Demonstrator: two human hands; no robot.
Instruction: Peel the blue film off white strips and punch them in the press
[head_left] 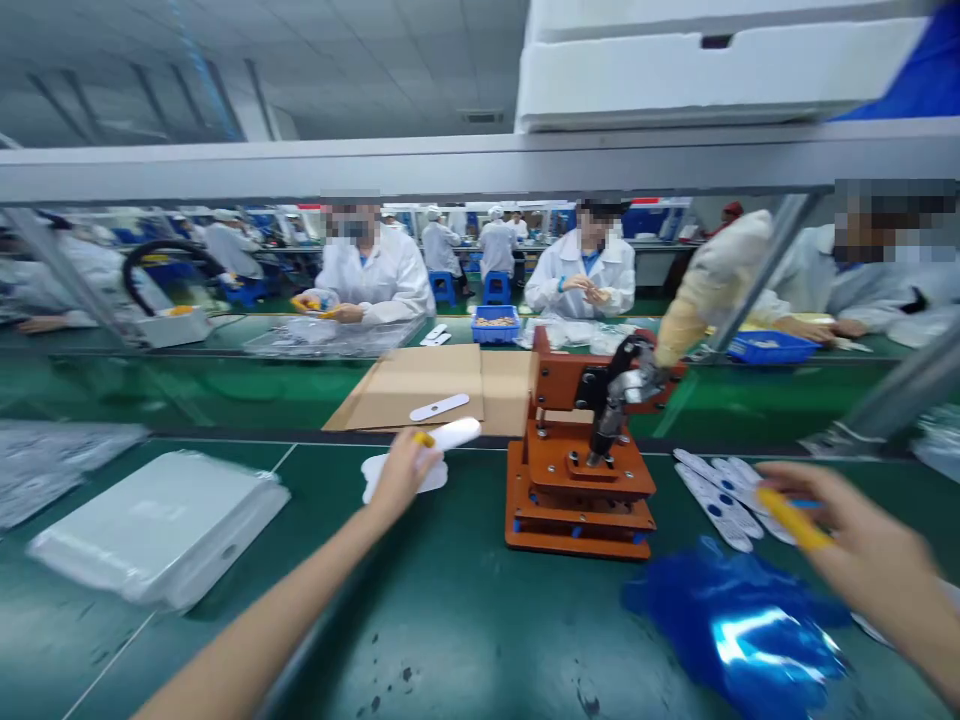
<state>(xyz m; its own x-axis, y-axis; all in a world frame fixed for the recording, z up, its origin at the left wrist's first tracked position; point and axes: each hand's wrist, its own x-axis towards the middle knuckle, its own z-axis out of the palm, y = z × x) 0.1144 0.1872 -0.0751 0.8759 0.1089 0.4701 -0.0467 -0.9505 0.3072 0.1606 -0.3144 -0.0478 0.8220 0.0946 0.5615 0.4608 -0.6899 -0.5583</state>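
Factory hall, head view: rows of people in white coats sit at long benches behind a grey metal rail (450, 165). Nearest is a dark green worktop (465, 620).

Left hand (401, 475): arm stretched forward, fingers closed on a white flat oblong plastic strip with a small yellow tip (450, 436). The strip is lifted just above a small stack of white flat pieces (375, 478) lying on the worktop.

Right hand (862, 550): fingers pinched around a yellow stick-like piece (791, 518), held over a fanned row of white oblong blister strips (716, 495).

Between both hands stands an orange stepped metal press jig (574, 490) with a black and silver lever (619, 390); neither hand touches it.

Near right: crumpled glossy blue plastic bag (742, 625), just below the right hand. Near left: flat clear plastic-wrapped white pack (157, 525), well apart from the left hand.

Behind the jig: flattened brown cardboard sheet (420, 385) with one white strip (439, 407) lying on it.

Motion blur is heavy; finer detail cannot be told.
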